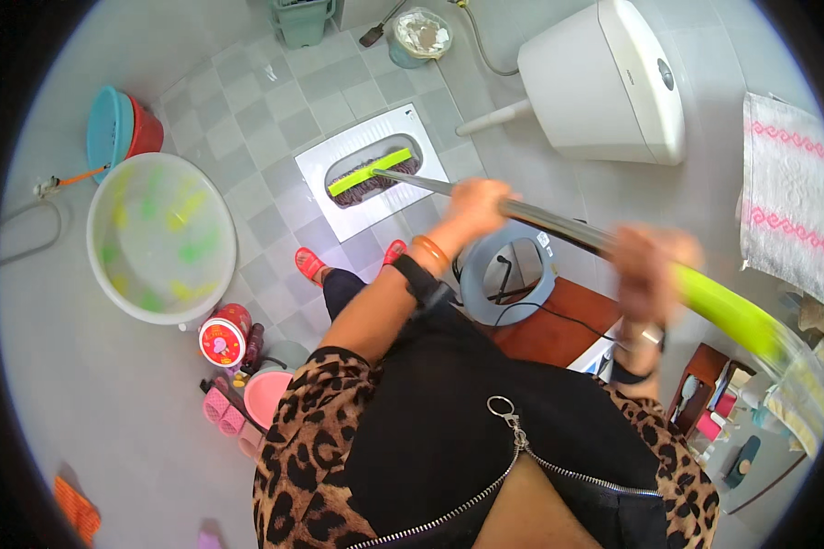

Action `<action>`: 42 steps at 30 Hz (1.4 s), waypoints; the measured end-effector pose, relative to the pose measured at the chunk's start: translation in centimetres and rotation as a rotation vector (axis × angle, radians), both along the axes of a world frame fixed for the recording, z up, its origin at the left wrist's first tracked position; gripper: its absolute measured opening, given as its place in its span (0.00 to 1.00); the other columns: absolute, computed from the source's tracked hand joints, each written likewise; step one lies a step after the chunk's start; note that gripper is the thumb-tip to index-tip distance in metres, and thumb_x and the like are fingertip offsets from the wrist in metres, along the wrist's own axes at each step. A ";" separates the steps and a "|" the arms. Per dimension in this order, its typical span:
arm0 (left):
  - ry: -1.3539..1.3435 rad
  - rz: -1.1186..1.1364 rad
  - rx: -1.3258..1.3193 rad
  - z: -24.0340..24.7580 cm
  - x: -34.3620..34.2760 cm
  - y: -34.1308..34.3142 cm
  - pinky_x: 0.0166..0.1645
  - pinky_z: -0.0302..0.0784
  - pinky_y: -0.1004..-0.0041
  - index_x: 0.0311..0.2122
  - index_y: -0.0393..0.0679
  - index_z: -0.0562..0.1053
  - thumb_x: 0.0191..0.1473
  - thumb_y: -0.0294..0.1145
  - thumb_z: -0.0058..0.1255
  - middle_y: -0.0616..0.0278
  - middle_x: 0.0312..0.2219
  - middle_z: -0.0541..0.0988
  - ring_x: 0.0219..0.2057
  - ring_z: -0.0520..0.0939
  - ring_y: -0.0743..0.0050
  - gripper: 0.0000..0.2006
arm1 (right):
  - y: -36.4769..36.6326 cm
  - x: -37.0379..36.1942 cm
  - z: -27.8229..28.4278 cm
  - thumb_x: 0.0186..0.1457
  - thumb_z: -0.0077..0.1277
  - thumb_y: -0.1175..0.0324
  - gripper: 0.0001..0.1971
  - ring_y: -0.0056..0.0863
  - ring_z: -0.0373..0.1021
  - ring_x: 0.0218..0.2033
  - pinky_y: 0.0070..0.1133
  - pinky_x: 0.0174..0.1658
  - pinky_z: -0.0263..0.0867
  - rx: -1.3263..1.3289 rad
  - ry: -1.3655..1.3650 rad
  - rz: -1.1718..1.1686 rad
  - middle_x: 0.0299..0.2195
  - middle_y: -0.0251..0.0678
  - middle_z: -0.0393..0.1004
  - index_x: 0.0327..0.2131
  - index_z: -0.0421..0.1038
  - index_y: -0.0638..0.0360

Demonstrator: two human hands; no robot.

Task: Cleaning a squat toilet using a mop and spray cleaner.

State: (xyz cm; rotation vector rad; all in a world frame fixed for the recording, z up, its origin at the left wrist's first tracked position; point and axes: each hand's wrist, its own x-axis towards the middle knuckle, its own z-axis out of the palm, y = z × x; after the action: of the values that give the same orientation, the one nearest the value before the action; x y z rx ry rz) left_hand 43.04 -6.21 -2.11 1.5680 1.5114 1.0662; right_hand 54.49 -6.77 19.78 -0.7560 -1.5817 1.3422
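A mop with a long metal pole (556,222) slants from upper right down to its bright green head (370,171). Dark strands on that head lie in the basin of a white squat toilet (346,220). My left hand (476,209) is wrapped round the pole's lower part, an orange bangle and a black band on its wrist. Higher up, my right hand (650,270) grips the pole just below its green handle section (728,311). Motion smears the right hand, though its fingers look closed round the pole.
A white cistern (590,87) hangs on the far-right wall. At left stand a large whitish tub (160,238) and a blue basin (108,133). A grey toilet seat (476,284) lies near my left forearm. A bucket (419,38) stands behind the toilet; a towel (787,183) hangs right.
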 end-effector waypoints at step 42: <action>-0.139 0.134 -0.127 0.0 -1.7 0.6 0.28 0.67 0.57 0.17 0.39 0.68 0.46 0.44 0.48 0.47 0.18 0.72 0.25 0.73 0.42 0.18 | 2.6 -5.0 -0.3 0.54 0.39 0.68 0.14 0.15 0.45 0.11 0.17 0.14 0.43 0.082 0.167 0.126 0.10 0.23 0.46 0.19 0.48 0.52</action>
State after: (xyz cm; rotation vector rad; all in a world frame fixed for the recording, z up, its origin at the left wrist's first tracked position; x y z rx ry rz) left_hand 41.34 -5.57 -2.12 1.2942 1.5742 1.1068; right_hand 49.52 -4.16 19.46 -0.4880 -1.5610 1.3843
